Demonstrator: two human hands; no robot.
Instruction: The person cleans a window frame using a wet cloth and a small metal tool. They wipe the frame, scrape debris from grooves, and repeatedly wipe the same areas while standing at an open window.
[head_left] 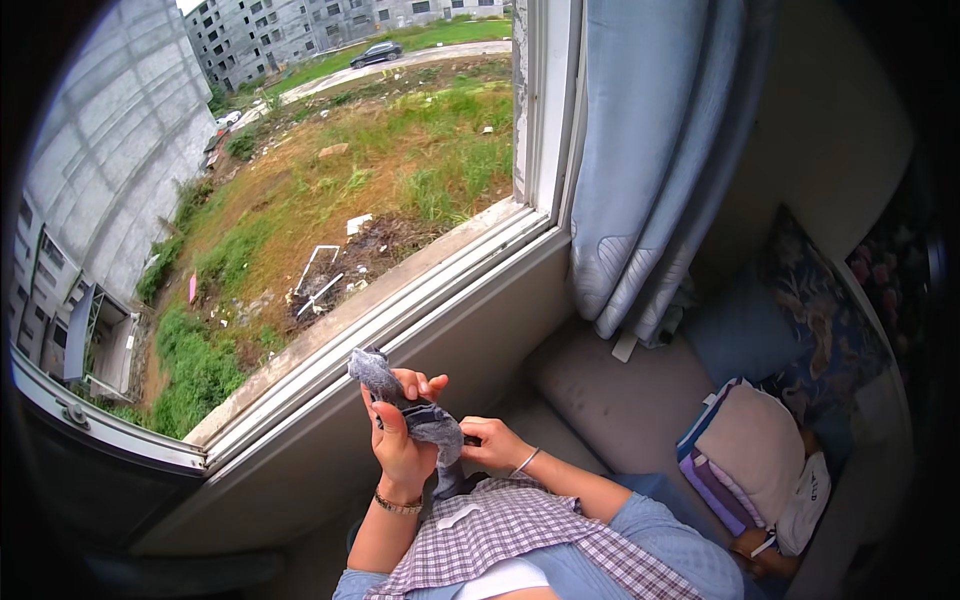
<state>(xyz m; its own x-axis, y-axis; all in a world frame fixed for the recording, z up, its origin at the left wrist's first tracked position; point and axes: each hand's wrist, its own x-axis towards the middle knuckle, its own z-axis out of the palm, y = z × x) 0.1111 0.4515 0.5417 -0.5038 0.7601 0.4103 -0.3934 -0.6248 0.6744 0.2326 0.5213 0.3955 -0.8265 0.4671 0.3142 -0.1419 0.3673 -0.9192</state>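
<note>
In front of my body, just inside the window sill, I hold a crumpled grey and black sock point(434, 428). My left hand point(402, 452) is closed around it, the thumb upright against its near side and the fingers curling behind it. The sock's pale grey end sticks up above those fingers. Lower down, my right hand point(490, 444) pinches the sock's right edge, with the fingertips partly hidden by the cloth. A purple and white checked cloth point(490, 528) lies across my front, just below both hands.
An open window frame point(400, 330) runs diagonally past my hands, with grass and buildings outside. A blue curtain point(640, 160) hangs at its right. On the grey sofa point(600, 385) rests a stack of folded clothes point(750, 450), beside a blue cushion point(745, 320).
</note>
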